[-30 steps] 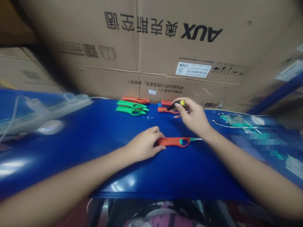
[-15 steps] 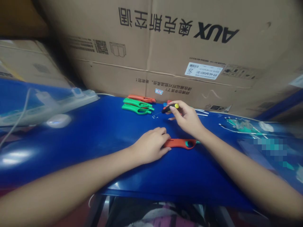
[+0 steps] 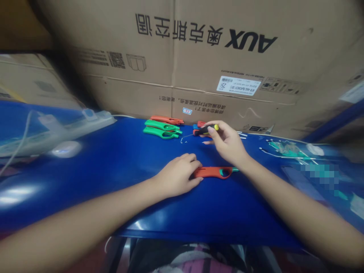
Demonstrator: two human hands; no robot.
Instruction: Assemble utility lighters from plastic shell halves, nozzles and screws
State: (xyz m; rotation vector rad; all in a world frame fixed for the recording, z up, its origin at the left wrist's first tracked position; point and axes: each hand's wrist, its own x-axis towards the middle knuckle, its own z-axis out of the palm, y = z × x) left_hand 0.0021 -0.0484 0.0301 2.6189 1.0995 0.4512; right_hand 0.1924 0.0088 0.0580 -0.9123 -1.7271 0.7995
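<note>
My left hand (image 3: 180,175) is closed on the left end of an orange long-nosed lighter (image 3: 212,172) lying on the blue tabletop. A teal trigger shows in the lighter's opening, and its right tip passes behind my right wrist. Farther back, my right hand (image 3: 226,142) grips a black-and-yellow screwdriver (image 3: 205,130). Its thin shaft points left, with the tip at some tiny metal pieces (image 3: 183,140), too small to name. Red and blue parts (image 3: 195,126) lie just behind the screwdriver, partly covered by my right hand.
Green and orange lighter bodies (image 3: 160,132) lie at the back, left of the screwdriver. A large cardboard box (image 3: 113,87) stands along the rear. On the left is a white power strip (image 3: 93,123) with a cord. Metal rods (image 3: 242,135) and a bag of teal parts (image 3: 287,148) lie right.
The whole view has shifted slightly. The screwdriver's tip has come to the tiny metal pieces, and its handle has swung a little. My left hand stays on the orange lighter.
</note>
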